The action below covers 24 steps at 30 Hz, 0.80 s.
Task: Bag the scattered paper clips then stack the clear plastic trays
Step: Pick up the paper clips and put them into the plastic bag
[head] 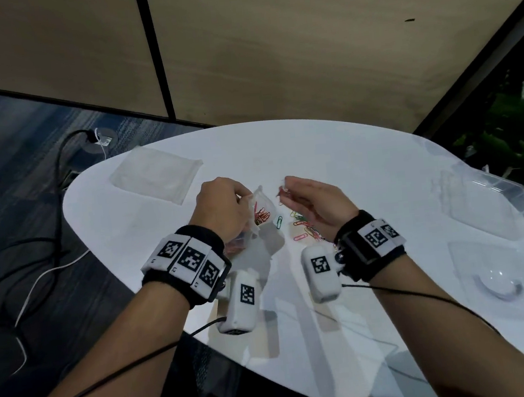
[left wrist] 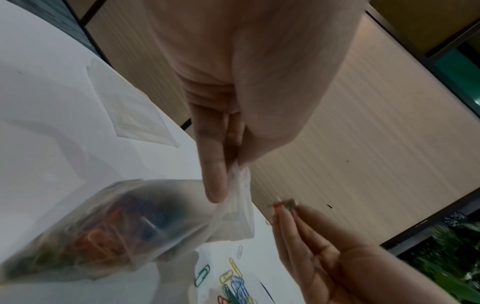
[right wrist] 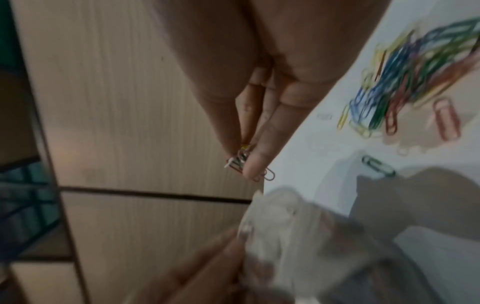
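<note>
My left hand (head: 222, 209) pinches the rim of a clear plastic bag (head: 260, 213) and holds it above the white table (head: 349, 172); in the left wrist view the bag (left wrist: 116, 226) bulges with coloured paper clips. My right hand (head: 310, 202) pinches a few paper clips (head: 282, 191) at its fingertips, just right of the bag's mouth; the right wrist view shows those clips (right wrist: 244, 162) between thumb and finger. A pile of loose paper clips (head: 304, 226) lies on the table under the right hand, with one green clip (head: 278, 222) apart. Clear plastic trays (head: 483, 202) (head: 499, 282) lie at the right.
A flat pile of spare clear bags (head: 156, 174) lies at the table's far left. Cables (head: 32, 257) run over the carpet left of the table. A wooden wall panel (head: 270, 50) stands behind, and plants (head: 508, 137) show at the right.
</note>
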Available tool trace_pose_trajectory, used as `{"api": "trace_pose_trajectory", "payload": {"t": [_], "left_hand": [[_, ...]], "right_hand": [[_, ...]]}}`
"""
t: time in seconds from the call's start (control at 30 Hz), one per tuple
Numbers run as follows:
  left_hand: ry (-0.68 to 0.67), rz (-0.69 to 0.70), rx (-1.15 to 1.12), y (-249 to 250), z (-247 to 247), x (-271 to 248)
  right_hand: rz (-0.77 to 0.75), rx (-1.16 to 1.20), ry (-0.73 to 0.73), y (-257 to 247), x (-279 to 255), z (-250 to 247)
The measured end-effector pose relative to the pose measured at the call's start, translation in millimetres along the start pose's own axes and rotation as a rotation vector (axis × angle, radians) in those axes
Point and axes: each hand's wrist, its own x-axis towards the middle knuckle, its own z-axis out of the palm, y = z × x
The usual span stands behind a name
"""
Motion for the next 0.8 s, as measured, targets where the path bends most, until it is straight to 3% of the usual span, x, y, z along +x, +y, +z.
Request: {"api": "trace_pose_trajectory", "payload": {"t": [0.1, 0.2, 0.27, 0.3, 0.37, 0.47, 0.53, 0.6, 0.67, 0.8], "left_hand": [[0.001, -0.002, -0.023, -2.7, -0.2, 0.8], [0.004, -0.004, -0.04, -5.5, -2.4, 2.7], [0.006, 0.009, -0.038, -3.0, -1.3, 2.7], [0.01, 0.017, -0.036, -1.7, -1.2, 2.3], [0.023, 0.02, -0.026, -2.8, -3.5, 3.0], [0.04, 0.0, -0.03, -8.0, -9.4, 5.4], [0.051, -0.002, -0.029, -11.1, -14.5, 6.5], [0.055, -0.018, -0.053, -15.6, -19.6, 7.2], [0.055, -0.031, -0.07, -19.1, -23.3, 8.0], [0.058, -0.032, -0.067, -20.5, -25.1, 10.5]], "right_hand": [[-0.091, -0.264, -0.034, 13.9, -7.7, 26.6], [-0.359, -0.897, -0.135, 18.1, -9.3, 34.6], [-0.441, -1.206, -0.261, 4.2, -12.1, 31.0], [-0.431, -1.248, -0.307, -5.4, -12.4, 28.1], [-0.347, -1.106, -0.339, -23.7, -7.5, 20.8], [-0.33, -0.976, -0.151, -38.7, 19.4, -0.4], [-0.317, -1.192, 0.006, -37.1, 44.7, -19.8], [-0.172, -1.53, 0.038, -24.5, 61.7, -34.0], [-0.06, -1.688, -0.052, -4.5, 67.5, -40.0], [-0.133, -1.846, -0.345, 30.6, 53.8, -43.7]]}}
